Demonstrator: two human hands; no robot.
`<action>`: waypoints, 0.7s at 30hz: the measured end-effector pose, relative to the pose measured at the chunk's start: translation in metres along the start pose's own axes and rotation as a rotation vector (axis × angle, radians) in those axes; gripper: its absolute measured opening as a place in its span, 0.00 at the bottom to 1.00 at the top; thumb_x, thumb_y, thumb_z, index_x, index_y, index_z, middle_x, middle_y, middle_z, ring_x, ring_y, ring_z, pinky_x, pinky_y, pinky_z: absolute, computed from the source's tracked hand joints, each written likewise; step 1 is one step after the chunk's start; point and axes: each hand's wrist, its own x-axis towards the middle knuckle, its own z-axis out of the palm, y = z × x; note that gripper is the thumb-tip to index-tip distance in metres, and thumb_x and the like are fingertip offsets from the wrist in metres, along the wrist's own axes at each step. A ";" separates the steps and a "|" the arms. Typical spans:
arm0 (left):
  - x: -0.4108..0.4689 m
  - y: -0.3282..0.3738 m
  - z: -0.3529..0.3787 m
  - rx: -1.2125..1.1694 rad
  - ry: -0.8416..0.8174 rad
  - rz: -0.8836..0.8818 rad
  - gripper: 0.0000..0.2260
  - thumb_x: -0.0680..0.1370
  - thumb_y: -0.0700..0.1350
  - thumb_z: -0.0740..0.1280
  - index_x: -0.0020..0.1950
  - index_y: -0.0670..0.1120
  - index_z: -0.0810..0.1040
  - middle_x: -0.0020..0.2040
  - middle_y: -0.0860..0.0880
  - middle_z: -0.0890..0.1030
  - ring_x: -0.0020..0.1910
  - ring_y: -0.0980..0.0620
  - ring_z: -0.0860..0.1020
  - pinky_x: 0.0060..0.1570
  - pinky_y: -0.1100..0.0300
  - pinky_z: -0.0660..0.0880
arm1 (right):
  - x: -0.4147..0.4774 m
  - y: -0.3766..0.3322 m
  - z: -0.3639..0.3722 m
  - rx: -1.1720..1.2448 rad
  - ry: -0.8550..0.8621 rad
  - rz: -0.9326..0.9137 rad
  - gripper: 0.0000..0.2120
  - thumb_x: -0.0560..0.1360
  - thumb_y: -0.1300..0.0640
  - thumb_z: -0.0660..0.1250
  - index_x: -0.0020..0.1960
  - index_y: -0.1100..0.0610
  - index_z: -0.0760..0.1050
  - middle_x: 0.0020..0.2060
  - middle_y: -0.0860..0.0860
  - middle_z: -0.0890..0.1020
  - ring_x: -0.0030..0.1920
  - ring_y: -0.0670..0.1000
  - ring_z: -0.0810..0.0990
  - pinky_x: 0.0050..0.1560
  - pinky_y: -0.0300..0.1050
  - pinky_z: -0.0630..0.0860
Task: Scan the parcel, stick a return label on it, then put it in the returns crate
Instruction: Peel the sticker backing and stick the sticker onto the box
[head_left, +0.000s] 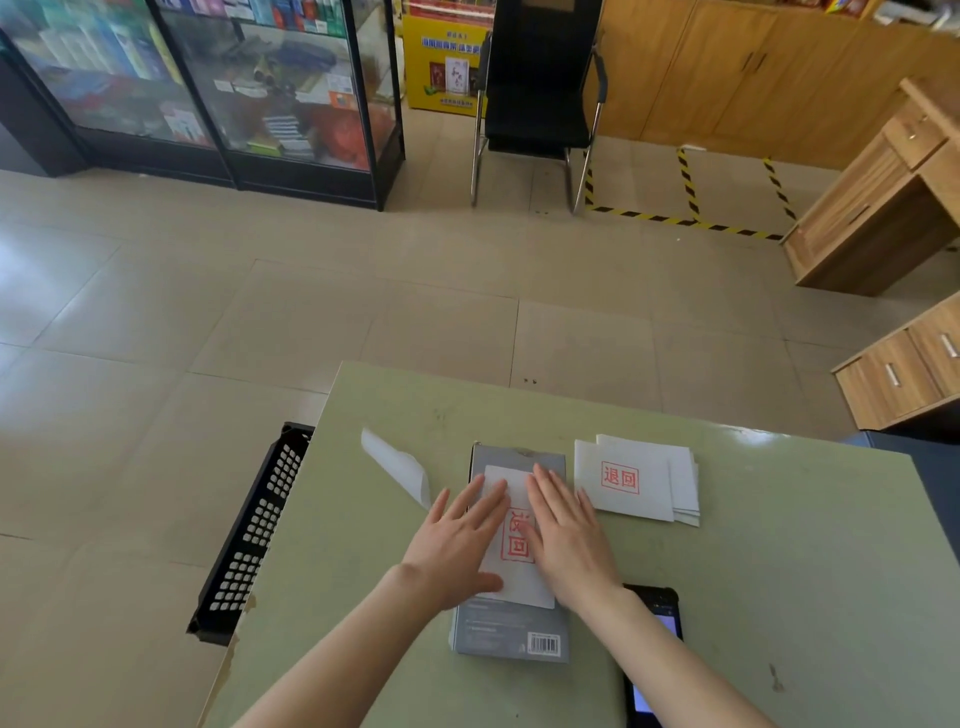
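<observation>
Green table fills the lower frame. Grey flat parcel lies at its centre, long side running from 12 to 6 o'clock, barcode at its near right corner.

White return label with a red stamp lies on the parcel's top face, covering most of the middle and far part; the grey near end stays bare.

Left hand rests flat, palm down, fingers spread and pointing toward 1 o'clock, on the label's left part, thumb lying across its near edge. It grips nothing; the hand is open and pressed flat.

Right hand is likewise flat and open, fingers together pointing toward 11 o'clock, on the label's right part. Nothing is held. The red stamp shows in the gap between the two hands.

At 10 o'clock from the parcel, a curled white backing sheet lies loose on the table, apart from the parcel.

At 2 o'clock, just beside the parcel, sits a small stack of spare labels, top one stamped red.

At 4 o'clock, under the right forearm, a dark handheld scanner lies with its screen lit.

Black perforated returns crate stands on the floor at 9 o'clock, against the table's left edge; its inside is not visible.
</observation>
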 end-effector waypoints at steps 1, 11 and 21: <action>0.004 -0.001 -0.002 0.022 -0.032 0.003 0.46 0.74 0.61 0.66 0.79 0.48 0.38 0.79 0.52 0.36 0.77 0.50 0.34 0.76 0.45 0.39 | 0.000 0.000 0.001 -0.006 -0.015 0.005 0.30 0.81 0.43 0.46 0.78 0.53 0.41 0.77 0.44 0.40 0.77 0.45 0.38 0.75 0.47 0.37; -0.012 -0.001 0.005 -0.033 0.012 -0.059 0.49 0.71 0.67 0.65 0.78 0.51 0.37 0.78 0.51 0.33 0.78 0.47 0.35 0.77 0.45 0.41 | -0.062 -0.010 0.009 -0.082 -0.015 -0.057 0.32 0.78 0.41 0.50 0.77 0.57 0.53 0.77 0.49 0.52 0.78 0.51 0.47 0.72 0.46 0.37; -0.093 0.030 0.061 0.013 0.163 -0.017 0.40 0.68 0.70 0.61 0.73 0.48 0.70 0.75 0.51 0.67 0.72 0.49 0.68 0.67 0.52 0.62 | -0.135 -0.017 0.027 -0.144 -0.018 -0.145 0.33 0.74 0.36 0.54 0.70 0.56 0.69 0.74 0.50 0.65 0.76 0.49 0.50 0.71 0.47 0.47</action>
